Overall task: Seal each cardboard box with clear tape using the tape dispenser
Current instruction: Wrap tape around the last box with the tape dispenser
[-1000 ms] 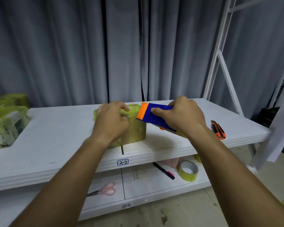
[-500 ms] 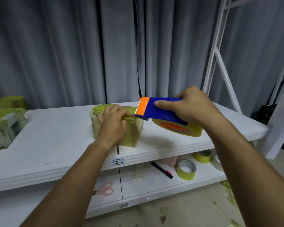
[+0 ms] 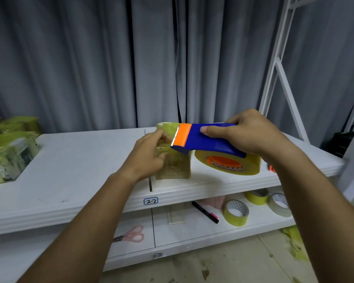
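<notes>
While the cardboard box stands on the upper shelf near its front edge, already wrapped in yellowish glossy tape, it is gripped at its left face by the left hand, whose fingers are curled against the film. The tape dispenser, blue with an orange toothed head, is grasped from above by the right hand, the thumb laid along its side; its serrated edge is held at the box's upper right corner, and the tape roll hangs beneath, just right of the box. The box is judged light and fairly stiff, yet slippery where taped, so that hold is best taken on opposite faces, away from the seam being covered. The tape film is judged thin and clinging, apt to wrinkle if tension is lost. Further wrapped parcels are stacked at the shelf's left end, well apart. On the lower shelf lie scissors, a marker and spare tape rolls. An orange object at the right edge is mostly hidden behind the right forearm. Nothing is seen to stand between dispenser and box
</notes>
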Available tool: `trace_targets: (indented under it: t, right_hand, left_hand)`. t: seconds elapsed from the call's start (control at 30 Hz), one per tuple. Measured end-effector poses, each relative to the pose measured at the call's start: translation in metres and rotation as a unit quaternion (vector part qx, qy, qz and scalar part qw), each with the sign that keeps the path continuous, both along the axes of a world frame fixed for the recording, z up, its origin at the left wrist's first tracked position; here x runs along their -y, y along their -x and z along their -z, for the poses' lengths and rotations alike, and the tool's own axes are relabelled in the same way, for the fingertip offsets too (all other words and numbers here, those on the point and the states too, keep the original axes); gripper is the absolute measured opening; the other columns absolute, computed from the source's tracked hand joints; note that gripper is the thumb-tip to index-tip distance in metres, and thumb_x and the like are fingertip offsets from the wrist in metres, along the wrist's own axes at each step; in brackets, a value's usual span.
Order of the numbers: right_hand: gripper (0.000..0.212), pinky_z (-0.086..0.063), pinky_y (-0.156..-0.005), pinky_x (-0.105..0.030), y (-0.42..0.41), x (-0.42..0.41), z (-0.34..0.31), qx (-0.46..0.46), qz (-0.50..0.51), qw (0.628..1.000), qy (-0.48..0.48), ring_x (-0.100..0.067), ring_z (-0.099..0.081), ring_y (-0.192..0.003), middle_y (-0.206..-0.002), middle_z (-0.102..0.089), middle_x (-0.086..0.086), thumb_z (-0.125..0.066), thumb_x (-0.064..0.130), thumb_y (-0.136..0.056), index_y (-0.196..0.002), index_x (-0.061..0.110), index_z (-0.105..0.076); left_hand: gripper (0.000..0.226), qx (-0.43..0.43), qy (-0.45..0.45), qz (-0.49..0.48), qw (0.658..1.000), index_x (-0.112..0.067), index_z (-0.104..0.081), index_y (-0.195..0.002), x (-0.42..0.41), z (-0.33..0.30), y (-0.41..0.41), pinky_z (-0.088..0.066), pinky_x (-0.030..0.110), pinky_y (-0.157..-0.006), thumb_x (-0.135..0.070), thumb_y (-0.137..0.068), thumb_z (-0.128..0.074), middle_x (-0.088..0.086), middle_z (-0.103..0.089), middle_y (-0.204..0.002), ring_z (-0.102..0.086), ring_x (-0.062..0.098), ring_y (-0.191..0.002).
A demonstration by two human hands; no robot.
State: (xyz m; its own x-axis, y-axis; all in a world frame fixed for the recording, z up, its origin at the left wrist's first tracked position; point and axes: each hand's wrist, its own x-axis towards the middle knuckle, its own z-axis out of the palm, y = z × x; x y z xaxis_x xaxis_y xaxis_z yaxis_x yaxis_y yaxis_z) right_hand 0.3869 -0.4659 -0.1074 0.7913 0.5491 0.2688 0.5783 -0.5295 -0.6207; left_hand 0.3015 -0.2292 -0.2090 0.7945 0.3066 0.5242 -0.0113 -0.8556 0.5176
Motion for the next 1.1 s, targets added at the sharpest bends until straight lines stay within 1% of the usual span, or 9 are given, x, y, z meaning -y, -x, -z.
trace_targets:
  t: [0.1, 0.17, 0.3, 0.5, 0.67, 0.8, 0.87, 1.0, 1.1]
  right_hand:
    - [0.054, -0.045, -0.055, -0.025, 0.002, -0.001, 0.0, -0.02, -0.011, 1.0, -0.014, -0.014, -0.068, -0.067, -0.067, -0.071, 0.002, -0.071, 0.07, -0.075, -0.075, 0.016, -0.076]
    - [0.053, -0.044, -0.055, -0.024, 0.003, -0.003, 0.001, -0.029, -0.014, 0.999, -0.02, -0.013, -0.068, -0.066, -0.068, -0.071, 0.002, -0.071, 0.07, -0.075, -0.076, 0.017, -0.077]
    - [0.053, -0.044, -0.055, -0.024, 0.003, -0.007, 0.003, -0.035, -0.015, 0.999, -0.021, -0.01, -0.067, -0.066, -0.066, -0.071, 0.005, -0.071, 0.07, -0.074, -0.078, 0.018, -0.077]
    - [0.052, -0.042, -0.053, -0.022, 0.002, -0.01, 0.004, -0.029, -0.025, 0.999, -0.029, -0.008, -0.066, -0.061, -0.058, -0.068, 0.008, -0.071, 0.07, -0.074, -0.077, 0.018, -0.076]
    - [0.052, -0.044, -0.054, -0.022, 0.002, -0.008, 0.003, -0.021, -0.036, 0.998, -0.038, -0.008, -0.067, -0.063, -0.063, -0.07, 0.007, -0.071, 0.07, -0.074, -0.079, 0.019, -0.077]
    - [0.05, -0.052, -0.059, -0.024, 0.003, -0.007, 0.003, -0.005, -0.056, 0.997, -0.053, -0.009, -0.07, -0.067, -0.067, -0.073, 0.009, -0.07, 0.071, -0.073, -0.08, 0.021, -0.077]
    - [0.049, -0.051, -0.059, -0.023, 0.004, -0.008, 0.003, -0.004, -0.062, 0.996, -0.06, -0.009, -0.071, -0.068, -0.068, -0.073, 0.009, -0.069, 0.07, -0.074, -0.082, 0.022, -0.077]
    - [0.05, -0.049, -0.057, -0.021, 0.003, -0.011, 0.005, 0.005, -0.066, 0.996, -0.057, -0.008, -0.07, -0.065, -0.067, -0.072, 0.009, -0.069, 0.07, -0.075, -0.083, 0.021, -0.077]
    - [0.05, -0.05, -0.057, -0.022, 0.003, -0.013, 0.007, 0.005, -0.063, 0.996, -0.055, -0.008, -0.07, -0.066, -0.067, -0.072, 0.008, -0.069, 0.07, -0.075, -0.081, 0.022, -0.077]
  left_hand:
    - [0.049, -0.025, 0.007, 0.023, 0.999, -0.036, -0.052, -0.117, -0.004, -0.006, 0.006, -0.046, 0.017, -0.088, 0.001, -0.087, -0.064, -0.011, -0.06, -0.124, -0.054, 0.007, -0.113]
    - [0.045, -0.001, 0.032, 0.025, 0.999, -0.034, -0.058, -0.119, -0.003, -0.013, 0.007, -0.04, 0.011, -0.088, 0.0, -0.09, -0.061, -0.013, -0.06, -0.126, -0.053, 0.005, -0.116]
    - [0.025, 0.033, 0.162, 0.038, 0.985, -0.021, -0.07, -0.117, 0.002, -0.034, 0.006, -0.05, 0.025, -0.093, -0.012, -0.102, -0.053, -0.007, -0.071, -0.117, -0.063, 0.008, -0.113]
    - [0.021, -0.057, 0.195, 0.081, 0.976, -0.033, -0.069, -0.116, 0.011, -0.046, 0.01, -0.049, 0.02, -0.087, -0.035, -0.102, -0.052, -0.014, -0.073, -0.11, -0.066, -0.002, -0.105]
    - [0.019, -0.072, 0.224, 0.108, 0.966, -0.031, -0.072, -0.107, 0.015, -0.046, 0.011, -0.05, 0.006, -0.071, -0.024, -0.103, -0.055, -0.013, -0.075, -0.101, -0.067, -0.006, -0.095]
    - [0.024, -0.086, 0.232, 0.111, 0.962, -0.033, -0.069, -0.098, 0.016, -0.048, 0.013, -0.047, 0.007, -0.067, -0.017, -0.104, -0.051, -0.022, -0.074, -0.087, -0.067, -0.01, -0.086]
    - [0.024, -0.074, 0.244, 0.11, 0.961, -0.029, -0.065, -0.095, 0.015, -0.048, 0.012, -0.046, 0.004, -0.059, -0.014, -0.104, -0.049, -0.024, -0.072, -0.077, -0.064, -0.015, -0.074]
    - [0.015, -0.049, 0.26, 0.078, 0.961, -0.023, -0.068, -0.106, 0.009, -0.049, 0.012, -0.044, 0.003, -0.056, -0.022, -0.104, -0.053, -0.01, -0.071, -0.098, -0.063, -0.016, -0.072]
    - [0.015, -0.05, 0.239, 0.041, 0.969, -0.022, -0.069, -0.097, 0.006, -0.048, 0.012, -0.043, 0.006, -0.058, -0.025, -0.103, -0.055, -0.007, -0.071, -0.092, -0.062, -0.012, -0.067]
